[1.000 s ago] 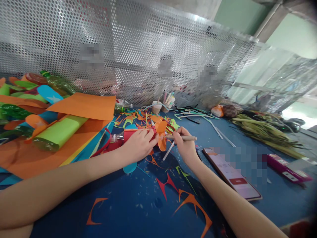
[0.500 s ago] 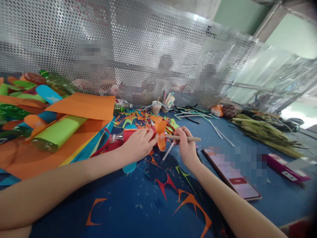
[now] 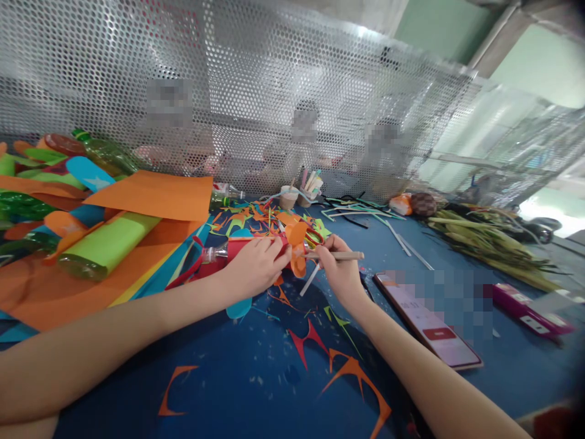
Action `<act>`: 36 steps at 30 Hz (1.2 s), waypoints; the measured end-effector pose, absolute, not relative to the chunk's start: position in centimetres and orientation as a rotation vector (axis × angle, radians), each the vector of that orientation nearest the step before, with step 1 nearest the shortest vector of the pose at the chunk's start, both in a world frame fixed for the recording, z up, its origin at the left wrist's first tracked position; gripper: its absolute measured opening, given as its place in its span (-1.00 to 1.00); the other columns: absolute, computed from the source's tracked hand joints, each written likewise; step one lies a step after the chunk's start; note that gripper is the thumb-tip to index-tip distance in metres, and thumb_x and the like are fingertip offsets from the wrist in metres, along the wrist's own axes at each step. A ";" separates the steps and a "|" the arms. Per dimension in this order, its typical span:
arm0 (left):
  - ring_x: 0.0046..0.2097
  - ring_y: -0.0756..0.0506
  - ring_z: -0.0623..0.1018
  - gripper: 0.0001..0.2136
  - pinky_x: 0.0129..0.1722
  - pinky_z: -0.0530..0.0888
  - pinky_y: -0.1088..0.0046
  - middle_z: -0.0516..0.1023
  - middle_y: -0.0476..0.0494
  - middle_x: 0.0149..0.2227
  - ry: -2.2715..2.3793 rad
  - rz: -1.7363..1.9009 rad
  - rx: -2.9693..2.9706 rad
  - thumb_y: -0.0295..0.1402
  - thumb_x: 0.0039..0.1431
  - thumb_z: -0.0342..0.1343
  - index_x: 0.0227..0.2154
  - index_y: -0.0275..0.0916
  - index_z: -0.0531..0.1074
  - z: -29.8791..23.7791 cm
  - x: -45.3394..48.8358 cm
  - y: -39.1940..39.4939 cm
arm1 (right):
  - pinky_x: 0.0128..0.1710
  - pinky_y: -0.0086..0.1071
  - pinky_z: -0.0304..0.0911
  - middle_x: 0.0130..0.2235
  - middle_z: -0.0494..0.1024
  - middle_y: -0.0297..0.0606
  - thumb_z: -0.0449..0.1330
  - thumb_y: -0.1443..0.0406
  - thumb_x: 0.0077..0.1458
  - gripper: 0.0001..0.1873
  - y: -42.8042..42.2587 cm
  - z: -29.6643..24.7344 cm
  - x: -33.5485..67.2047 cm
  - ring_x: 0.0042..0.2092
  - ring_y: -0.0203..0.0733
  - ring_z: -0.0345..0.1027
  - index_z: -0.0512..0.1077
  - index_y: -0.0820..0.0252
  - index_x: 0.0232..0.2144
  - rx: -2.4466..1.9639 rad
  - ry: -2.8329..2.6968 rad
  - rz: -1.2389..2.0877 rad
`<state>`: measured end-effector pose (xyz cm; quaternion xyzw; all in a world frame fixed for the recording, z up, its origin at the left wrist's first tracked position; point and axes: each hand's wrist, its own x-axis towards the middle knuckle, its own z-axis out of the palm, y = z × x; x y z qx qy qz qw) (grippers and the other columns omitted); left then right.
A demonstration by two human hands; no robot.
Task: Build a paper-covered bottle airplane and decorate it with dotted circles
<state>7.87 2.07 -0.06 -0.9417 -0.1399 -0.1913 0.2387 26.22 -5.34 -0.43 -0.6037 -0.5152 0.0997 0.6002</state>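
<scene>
My left hand [image 3: 256,268] lies closed over a plastic bottle wrapped in red paper [image 3: 235,249], which rests on its side on the blue table [image 3: 256,378]. An orange paper shape [image 3: 297,244] sticks out at the bottle's right end. My right hand [image 3: 340,271] pinches a thin wooden brush [image 3: 340,256], held level with its tip against the orange shape. A white stick [image 3: 311,278] lies on the table just below both hands.
Orange, green and blue paper sheets and wrapped bottles [image 3: 105,244] pile up at the left. Paper scraps [image 3: 347,369] lie near me. A phone [image 3: 429,323] lies to the right, with green stalks [image 3: 489,247] beyond. Small cups [image 3: 297,196] stand before a perforated metal screen [image 3: 274,91].
My right hand with the brush shifted slightly right and then came back left toward the orange shape. My left hand stayed on the bottle.
</scene>
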 end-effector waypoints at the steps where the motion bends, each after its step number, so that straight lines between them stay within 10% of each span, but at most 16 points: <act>1: -0.05 -0.23 0.39 -0.62 -0.12 0.37 0.23 0.36 -0.40 -0.03 -0.381 -0.527 -2.580 -0.34 0.24 -0.03 0.07 -0.41 0.24 -0.1 7.9 2.1 | -0.52 -0.42 0.04 -0.66 0.17 -0.49 0.11 0.29 -0.03 -0.73 -5.3 -0.5 26.3 -0.56 -0.32 0.09 0.08 0.10 -0.64 -1.409 -1.196 0.232; 36: -0.02 -0.24 0.37 -0.62 -0.09 0.36 0.26 0.36 -0.36 -0.02 -0.389 -0.497 -2.538 -0.31 0.25 -0.07 0.08 -0.38 0.24 -0.1 7.8 2.0 | -0.52 -0.39 0.04 -0.65 0.19 -0.49 0.11 0.31 -0.04 -0.74 -5.0 -0.6 26.2 -0.55 -0.28 0.10 0.09 0.08 -0.63 -1.433 -1.198 0.256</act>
